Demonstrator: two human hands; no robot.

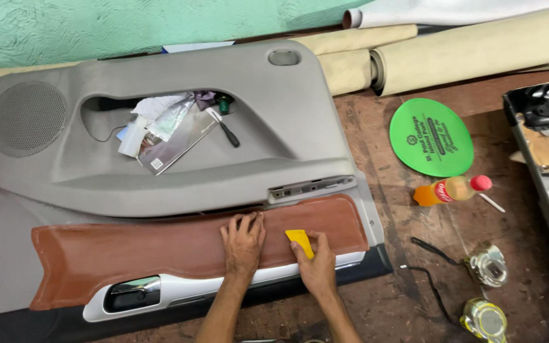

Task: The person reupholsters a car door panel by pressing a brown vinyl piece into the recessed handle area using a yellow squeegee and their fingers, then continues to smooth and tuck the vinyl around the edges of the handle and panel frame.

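Left hand (244, 244): lies flat, fingers spread and pointing to 12 o'clock, palm pressed on the brown leather covering (160, 251); it grips nothing.
Right hand (316, 260): just beside the left hand at its 3 o'clock, fingers closed on a yellow scraper (300, 241), the blade's edge resting on the brown leather covering.
Brown leather covering: a long strip running from 9 o'clock to 3 o'clock across the lower half of the grey door panel (179, 184), its right end higher than its left.
Grey door panel: lies flat on the desk (401, 298), speaker grille (27, 117) at its 10 o'clock corner, chrome door handle (131, 293) at 7 o'clock below the leather.
Panel pocket: holds papers, a small white bottle (131, 136) and a black-handled screwdriver (227, 130).
Green round disc (431, 136): on the desk at 2 o'clock from the hands, well apart.
Orange drink bottle (452, 189): lying on its side just below the disc.
Glass jars (485, 292): two at 4 o'clock, beside a black cord (430, 279).
Rolled beige material (471, 47): along the desk's 1 o'clock edge.
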